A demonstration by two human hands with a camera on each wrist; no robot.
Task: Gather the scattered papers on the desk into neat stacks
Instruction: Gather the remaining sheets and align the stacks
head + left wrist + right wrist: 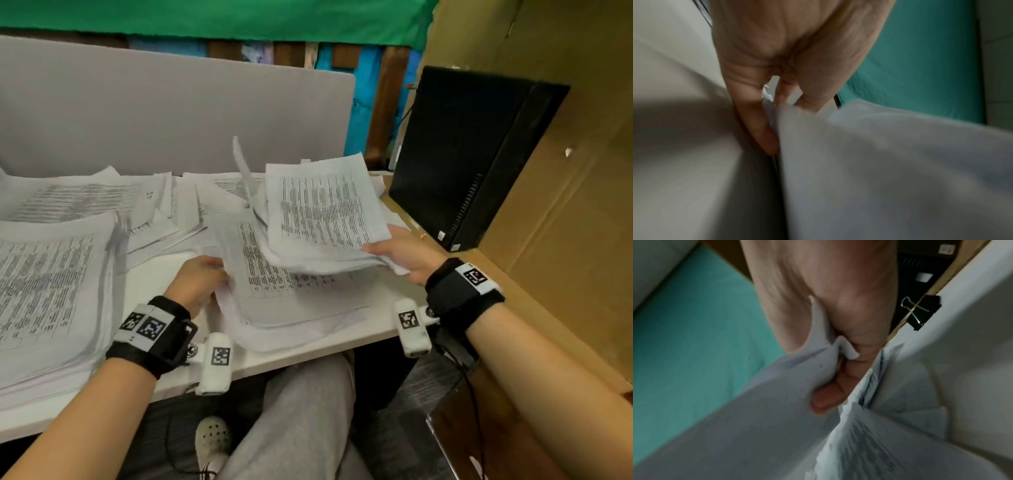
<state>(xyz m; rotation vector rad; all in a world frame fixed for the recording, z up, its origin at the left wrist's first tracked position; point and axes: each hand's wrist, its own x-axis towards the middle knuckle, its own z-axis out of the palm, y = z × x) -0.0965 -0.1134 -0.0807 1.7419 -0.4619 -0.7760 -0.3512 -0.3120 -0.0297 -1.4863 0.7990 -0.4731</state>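
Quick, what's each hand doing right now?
Left hand: grip pinching the edge of the lower paper pile.
Right hand: grip closed on a raised sheaf of papers.

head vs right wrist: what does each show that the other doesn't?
Head only: the left hand on the lower sheets, the tall stack at the desk's left, the grey partition, the black computer tower.

Right wrist only: a black binder clip on the desk edge, and fingers curled under the sheaf.

Both: the right hand gripping a lifted sheaf of printed pages, and the green cloth.
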